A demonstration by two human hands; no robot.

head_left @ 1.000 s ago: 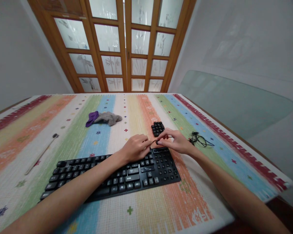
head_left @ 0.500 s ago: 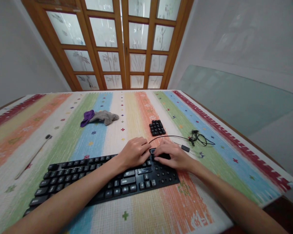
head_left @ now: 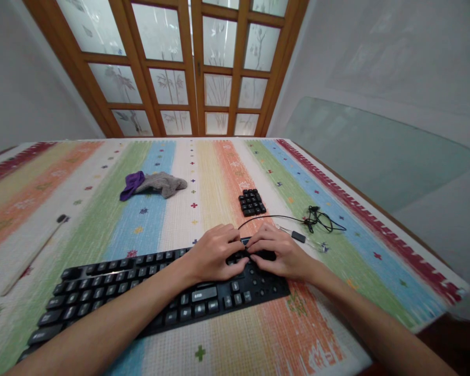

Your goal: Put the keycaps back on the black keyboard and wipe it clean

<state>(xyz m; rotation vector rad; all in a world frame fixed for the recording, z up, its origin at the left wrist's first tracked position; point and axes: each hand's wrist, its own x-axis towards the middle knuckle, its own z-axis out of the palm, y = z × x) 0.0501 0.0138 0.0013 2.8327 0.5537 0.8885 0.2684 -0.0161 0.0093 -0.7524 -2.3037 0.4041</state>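
A black keyboard lies across the near side of the table, its number-pad area at the right end bare of keycaps. My left hand is closed over the keys just left of that area, thumb and fingers bent towards the right hand. Close against it, my right hand rests on the bare area with thumb and fingertips drawn together. Both sets of fingertips meet at one spot; whatever they grip is hidden. Behind the hands lies a block of loose black keycaps set in rows.
A wire keycap puller with a black handle lies right of my right hand. Beyond it is the bundled black cable. A grey and purple cloth and a long-handled brush lie on the striped tablecloth.
My left hand's thumb has stretched out and moved right and down, closer to the right fingertips. The right hand's fingers have drawn together slightly. The view has shifted a little.
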